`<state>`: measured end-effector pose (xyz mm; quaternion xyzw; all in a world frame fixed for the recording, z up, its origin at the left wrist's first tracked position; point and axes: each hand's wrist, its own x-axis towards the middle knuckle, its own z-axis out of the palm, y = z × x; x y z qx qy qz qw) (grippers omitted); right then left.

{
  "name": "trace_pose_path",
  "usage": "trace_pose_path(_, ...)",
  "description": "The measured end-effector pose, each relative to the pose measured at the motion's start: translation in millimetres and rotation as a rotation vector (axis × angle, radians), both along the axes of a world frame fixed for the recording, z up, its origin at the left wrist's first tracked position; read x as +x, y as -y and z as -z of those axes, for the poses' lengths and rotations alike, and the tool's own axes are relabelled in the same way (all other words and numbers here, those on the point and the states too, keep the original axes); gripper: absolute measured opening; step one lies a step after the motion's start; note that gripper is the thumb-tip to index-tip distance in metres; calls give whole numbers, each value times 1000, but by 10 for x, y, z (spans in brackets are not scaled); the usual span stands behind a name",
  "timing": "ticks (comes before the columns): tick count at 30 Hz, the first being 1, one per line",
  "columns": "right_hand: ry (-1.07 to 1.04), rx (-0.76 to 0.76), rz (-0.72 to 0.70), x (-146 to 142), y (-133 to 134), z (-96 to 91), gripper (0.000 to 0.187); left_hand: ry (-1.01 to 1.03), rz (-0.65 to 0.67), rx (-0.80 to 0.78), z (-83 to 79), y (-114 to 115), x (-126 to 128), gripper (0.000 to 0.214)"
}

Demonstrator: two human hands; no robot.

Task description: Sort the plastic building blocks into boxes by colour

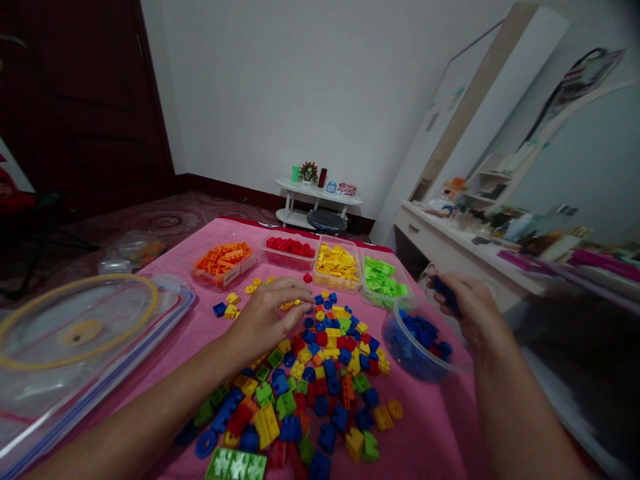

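Note:
My left hand (273, 310) is over the far left side of a loose pile of mixed building bricks (327, 353). Its thumb and fingertips come close together in a pinch, with a small bluish bit by the thumb tip that I cannot make out. To the right, my right hand (470, 300) is raised, its fingers closed around dark blue building bricks (447, 295). Below and left of that hand stands a round clear tub (425, 370) with blue bricks (419, 331) inside and a little red among them.
Along the table's far side stand clear boxes of orange bricks (223, 260), red bricks (290, 247), yellow bricks (337, 263) and green bricks (384, 279). A large clear lid (115, 333) lies at the left. A cluttered dresser (450, 230) stands at the right.

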<state>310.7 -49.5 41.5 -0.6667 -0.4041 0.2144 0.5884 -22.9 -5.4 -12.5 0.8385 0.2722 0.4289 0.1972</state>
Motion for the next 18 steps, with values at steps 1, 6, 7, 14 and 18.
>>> trace_pose_path(1, 107, -124, -20, 85, 7, 35, 35, -5, 4, -3, 4, -2, 1, 17)
trace_pose_path(6, 614, -444, -342, 480, 49, 148, 35, -33, 18, -22, 16, -13, 10, 18)
trace_pose_path(7, 721, -503, -346, 543, 66, 156, 31, -41, 19, -28, 24, -17, 13, 17)
trace_pose_path(14, 1157, -1064, -342, 435, 206, 243, 21, -113, 40, -66, 166, -45, 26, 18)
trace_pose_path(18, 1298, -1102, -306, 188, 245, 305, 23, -127, 49, -63, 199, -42, 25, 18)
